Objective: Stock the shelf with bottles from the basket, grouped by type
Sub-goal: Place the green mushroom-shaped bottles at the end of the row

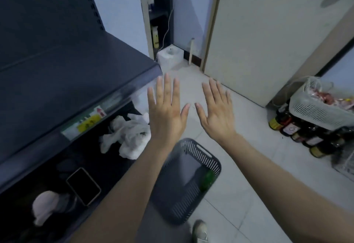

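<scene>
Left hand (166, 108) and right hand (216, 114) out flat, backs up, fingers spread, holding nothing, thumbs near but apart. Below the forearms, grey basket (179, 202) on the tiled floor, just beside the shelf (67, 74), one green bottle (206, 180) lying against its right wall. On the lower shelf level, crumpled white bags (128, 135), phone (83, 186), pale cap (47, 206). Far right, dark bottles (295, 133) on the floor below a white basket (321, 110).
</scene>
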### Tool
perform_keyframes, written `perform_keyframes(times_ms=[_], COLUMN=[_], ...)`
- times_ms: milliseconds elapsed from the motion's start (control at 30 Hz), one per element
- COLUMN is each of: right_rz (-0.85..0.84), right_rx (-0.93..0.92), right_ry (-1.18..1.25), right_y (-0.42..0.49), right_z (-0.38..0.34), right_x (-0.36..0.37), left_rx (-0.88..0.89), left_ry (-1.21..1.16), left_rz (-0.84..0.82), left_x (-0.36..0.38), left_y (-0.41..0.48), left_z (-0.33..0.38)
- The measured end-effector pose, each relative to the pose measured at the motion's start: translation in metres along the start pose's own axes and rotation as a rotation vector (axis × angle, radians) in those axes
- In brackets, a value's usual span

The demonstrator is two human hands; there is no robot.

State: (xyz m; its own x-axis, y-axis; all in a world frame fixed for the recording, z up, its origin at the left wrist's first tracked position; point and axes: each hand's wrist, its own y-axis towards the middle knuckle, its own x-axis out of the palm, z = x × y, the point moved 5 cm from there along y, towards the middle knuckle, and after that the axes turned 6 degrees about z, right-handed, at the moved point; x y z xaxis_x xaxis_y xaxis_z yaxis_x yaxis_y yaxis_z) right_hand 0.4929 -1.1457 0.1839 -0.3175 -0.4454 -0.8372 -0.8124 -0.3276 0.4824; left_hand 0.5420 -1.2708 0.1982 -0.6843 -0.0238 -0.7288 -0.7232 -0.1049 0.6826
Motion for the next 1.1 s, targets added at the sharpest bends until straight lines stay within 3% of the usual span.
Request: perform_keyframes(times_ms=[267, 500, 667, 767, 867, 967, 1100], right_rz=[-0.323, -0.547, -0.836, -1.088, -1.247, -1.267, -1.331], right_rx=[0.011, -0.033, -0.013, 0.013, 0.038, 0.005, -0.064], right_ry=[0.01, 0.015, 0.021, -0.072, -0.172, -0.314, -0.422], right_y=[-0.054, -0.108, -0.15, -0.179, -0.208, -0.226, -0.238], right_z=[0.102, 0.131, 0.154, 0.172, 0.187, 0.195, 0.195], right_x=[0.112, 0.214, 0.292, 0.329, 0.356, 0.376, 0.398], left_rx=[-0.094, -0.164, -0.335, -0.673, -1.323, -1.902, -2.235], left_ry=[0.022, -0.015, -0.109, -0.274, -0.554, -0.717, -0.855], left_rz=[-0.356, -0.677, -0.881, -0.998, -1.024, -1.125, -1.079], left_x=[0.131, 0.227, 0.293, 0.323, 0.344, 0.369, 0.393], left_y=[-0.084, -0.179, -0.256, -0.314, -0.357, -0.395, -0.421], left_z=[0.046, 0.061, 0.072, 0.081, 0.09, 0.108, 0.126])
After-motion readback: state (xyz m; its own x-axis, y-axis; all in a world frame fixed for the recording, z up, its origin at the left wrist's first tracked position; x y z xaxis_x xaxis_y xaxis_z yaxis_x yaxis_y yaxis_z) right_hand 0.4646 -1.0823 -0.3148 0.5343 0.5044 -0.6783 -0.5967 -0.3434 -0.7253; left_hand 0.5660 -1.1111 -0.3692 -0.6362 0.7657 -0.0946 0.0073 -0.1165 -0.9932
